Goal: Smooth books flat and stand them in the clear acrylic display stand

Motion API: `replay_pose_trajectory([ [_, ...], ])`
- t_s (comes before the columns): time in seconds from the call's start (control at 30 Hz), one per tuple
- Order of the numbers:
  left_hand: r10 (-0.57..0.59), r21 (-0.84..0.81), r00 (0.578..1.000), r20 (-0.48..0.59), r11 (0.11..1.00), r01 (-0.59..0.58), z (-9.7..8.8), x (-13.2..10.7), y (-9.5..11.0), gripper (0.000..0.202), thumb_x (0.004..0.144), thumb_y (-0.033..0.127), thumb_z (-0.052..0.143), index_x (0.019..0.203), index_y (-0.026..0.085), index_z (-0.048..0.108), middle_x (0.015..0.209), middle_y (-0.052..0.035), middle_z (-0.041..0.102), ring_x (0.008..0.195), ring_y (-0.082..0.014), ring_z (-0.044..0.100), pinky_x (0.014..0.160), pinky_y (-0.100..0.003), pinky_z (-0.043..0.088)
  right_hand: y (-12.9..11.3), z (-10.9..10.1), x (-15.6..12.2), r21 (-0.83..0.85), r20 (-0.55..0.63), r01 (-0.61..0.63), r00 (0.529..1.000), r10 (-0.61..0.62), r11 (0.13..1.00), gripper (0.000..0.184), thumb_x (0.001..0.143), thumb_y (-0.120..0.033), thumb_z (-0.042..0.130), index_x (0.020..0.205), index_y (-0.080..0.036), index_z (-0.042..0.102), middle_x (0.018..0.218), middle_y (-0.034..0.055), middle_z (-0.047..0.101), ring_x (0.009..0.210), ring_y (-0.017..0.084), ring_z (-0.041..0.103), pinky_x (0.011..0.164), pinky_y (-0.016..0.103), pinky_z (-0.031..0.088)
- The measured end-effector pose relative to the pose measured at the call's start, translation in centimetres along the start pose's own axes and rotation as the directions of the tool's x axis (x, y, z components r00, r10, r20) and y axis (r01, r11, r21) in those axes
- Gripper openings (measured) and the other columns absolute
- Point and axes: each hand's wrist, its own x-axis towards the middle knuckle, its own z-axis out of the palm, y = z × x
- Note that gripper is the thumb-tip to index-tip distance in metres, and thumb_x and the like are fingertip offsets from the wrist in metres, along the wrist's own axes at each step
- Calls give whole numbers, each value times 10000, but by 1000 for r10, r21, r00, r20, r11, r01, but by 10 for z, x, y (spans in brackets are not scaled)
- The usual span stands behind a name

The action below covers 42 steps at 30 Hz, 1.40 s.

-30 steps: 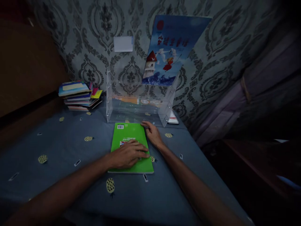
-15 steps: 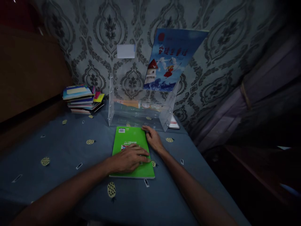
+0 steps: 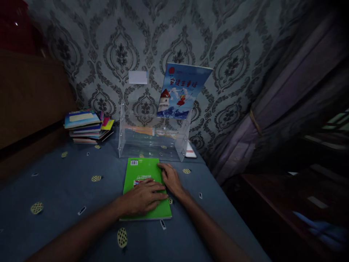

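A green book lies on the blue patterned cloth, with a barcode at its far left corner. My left hand rests flat across the lower middle of its cover, fingers spread and pointing right. Along the book's right edge lies my right hand, its fingers stretched out and the fingertips touching near the far right corner. Beyond the book stands a clear acrylic rack. A blue picture book with a red-roofed tower on its cover leans upright in the rack's right part.
At the back left is an uneven stack of books. A white card shows against the patterned wall above the rack. To the right hangs a tied curtain, with dark furniture below it.
The camera view has shifted, so the book, rack and hands appear lower and further left. Both hands keep nearly the same place on the green book.
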Motion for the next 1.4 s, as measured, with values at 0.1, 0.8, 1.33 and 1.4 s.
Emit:
replay_pose_trajectory([
  [0.1,2,9,1000,5,1000,-2,-1,1,1,327,967,206,482,1273,245,590,1286,-59,629,1209,-215,559,1091,-431,356,-12,-8,-14,21,20,-1,1000,0,1000,473,775,-8,452,1120,-223,694,1030,74,715,954,216,656,895,407,546],
  [0.8,-33,-67,999,-2,997,33,-3,3,-12,357,982,206,449,1314,235,577,1300,-73,614,1220,-206,549,1068,-372,418,-46,-35,-55,108,68,-55,997,48,993,440,803,-35,449,1087,-243,713,986,42,742,937,207,667,873,380,549],
  [1.33,-224,109,975,-5,969,223,3,43,-102,421,996,289,393,1373,140,510,1409,-121,549,1300,-222,504,1102,-395,379,-43,-36,-54,98,111,-98,990,87,990,477,810,-45,436,1170,-241,680,996,40,736,888,187,674,839,338,543],
  [1.4,-223,118,975,-22,968,224,6,42,-103,418,998,296,389,1374,160,511,1409,-107,551,1299,-217,504,1098,-395,382,-42,-35,-54,93,106,-93,991,83,991,476,808,-48,435,1164,-242,683,997,39,736,885,189,673,832,337,543],
])
